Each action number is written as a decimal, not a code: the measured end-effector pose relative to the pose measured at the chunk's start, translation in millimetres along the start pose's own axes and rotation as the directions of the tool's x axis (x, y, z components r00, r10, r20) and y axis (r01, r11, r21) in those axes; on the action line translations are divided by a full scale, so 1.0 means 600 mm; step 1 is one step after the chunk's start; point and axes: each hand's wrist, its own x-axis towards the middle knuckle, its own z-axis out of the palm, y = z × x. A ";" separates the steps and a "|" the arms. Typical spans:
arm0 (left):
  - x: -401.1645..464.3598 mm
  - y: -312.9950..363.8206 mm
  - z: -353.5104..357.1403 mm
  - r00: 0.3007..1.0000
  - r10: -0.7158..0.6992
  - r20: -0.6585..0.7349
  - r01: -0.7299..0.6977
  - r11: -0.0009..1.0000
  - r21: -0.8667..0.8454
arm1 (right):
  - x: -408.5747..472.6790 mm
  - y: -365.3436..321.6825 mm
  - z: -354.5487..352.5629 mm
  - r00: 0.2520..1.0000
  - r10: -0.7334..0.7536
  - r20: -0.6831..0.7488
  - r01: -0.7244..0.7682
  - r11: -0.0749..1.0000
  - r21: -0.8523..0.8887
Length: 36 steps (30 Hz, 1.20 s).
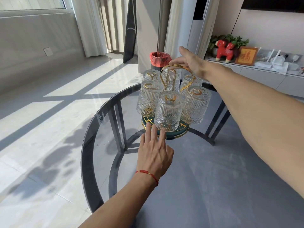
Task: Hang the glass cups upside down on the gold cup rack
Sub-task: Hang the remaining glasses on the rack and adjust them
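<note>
A gold cup rack (171,67) with a looped handle and a dark green round base (178,134) stands on the round glass table (205,170). Several ribbed glass cups hang upside down on its gold hooks; the nearest cup (168,112) faces me. My right hand (189,60) rests on the top of the gold handle, fingers curled over it. My left hand (154,150) lies flat with fingers spread, its fingertips touching the rim of the green base below the nearest cup.
The table's curved front-left edge (85,152) drops to a tiled floor. A red-lined bin (159,59) stands behind the rack. A shelf at the right carries a red toy animal (224,51), a framed picture (246,55) and a plant.
</note>
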 end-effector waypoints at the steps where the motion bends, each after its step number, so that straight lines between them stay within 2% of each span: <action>1: 0.000 0.000 -0.001 1.000 0.002 -0.001 -0.002 1.000 0.001 | 0.000 0.000 0.000 1.000 -0.008 -0.012 0.008 1.000 -0.005; 6: -0.001 0.002 -0.003 1.000 0.006 -0.005 -0.006 1.000 -0.005 | -0.001 -0.019 0.004 0.993 -0.107 -0.046 0.107 0.994 0.005; 11: -0.002 0.003 -0.006 1.000 0.003 0.008 -0.003 1.000 -0.005 | 0.001 -0.070 0.040 0.984 -0.178 0.024 0.180 0.971 -0.157; 15: -0.001 0.002 -0.005 1.000 0.002 0.013 -0.002 1.000 0.000 | 0.000 -0.088 0.054 0.989 -0.127 0.074 0.145 0.928 -0.343; 23: -0.001 0.001 -0.002 1.000 0.007 0.010 -0.007 1.000 -0.002 | 0.013 -0.105 0.058 0.990 0.006 0.140 0.054 0.906 -0.419; 30: 0.001 0.000 -0.002 1.000 0.006 0.025 -0.006 1.000 -0.005 | 0.013 -0.112 0.064 0.993 -0.009 0.116 0.056 0.911 -0.407; 36: -0.001 0.001 -0.005 1.000 0.014 0.019 -0.014 1.000 -0.014 | 0.001 -0.111 0.069 0.994 -0.080 0.073 0.103 0.910 -0.403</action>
